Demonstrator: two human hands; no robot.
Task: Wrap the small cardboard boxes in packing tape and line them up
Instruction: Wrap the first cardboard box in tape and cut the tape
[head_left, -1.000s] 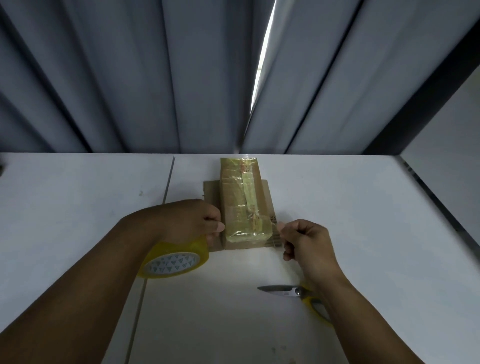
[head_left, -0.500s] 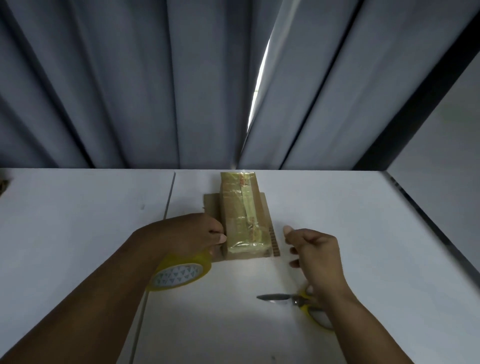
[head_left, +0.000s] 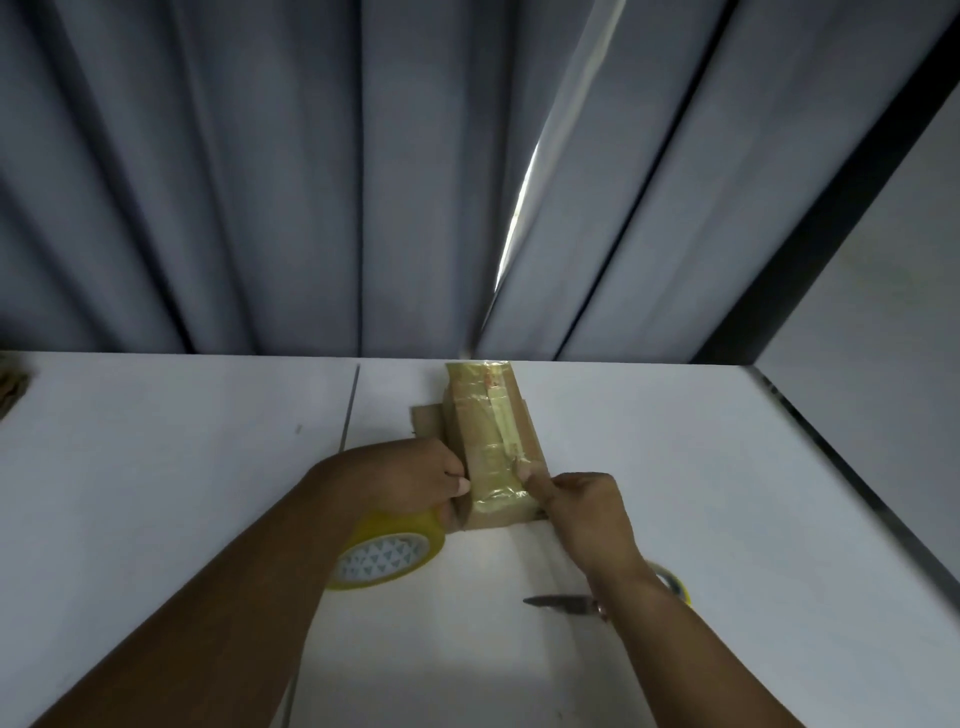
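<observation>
A long small cardboard box (head_left: 485, 431), wrapped in shiny yellowish tape, lies on a flat piece of cardboard (head_left: 425, 420) in the middle of the white table. My left hand (head_left: 410, 480) holds a yellow tape roll (head_left: 387, 551) against the box's near left side, thumb on the box edge. My right hand (head_left: 576, 501) rests at the box's near right corner, its forefinger pressing the tape on top of the box.
Scissors (head_left: 566, 603) with yellow handles lie on the table under my right forearm, blade pointing left. Grey curtains (head_left: 260, 182) hang behind the table's far edge. A seam (head_left: 350, 410) runs through the tabletop left of the box. A dark object (head_left: 10, 382) sits at the far left.
My right hand was pinching a tape end right of the box, drew back off it, then moved left onto the box's near right corner. The left hand and roll stayed in place.
</observation>
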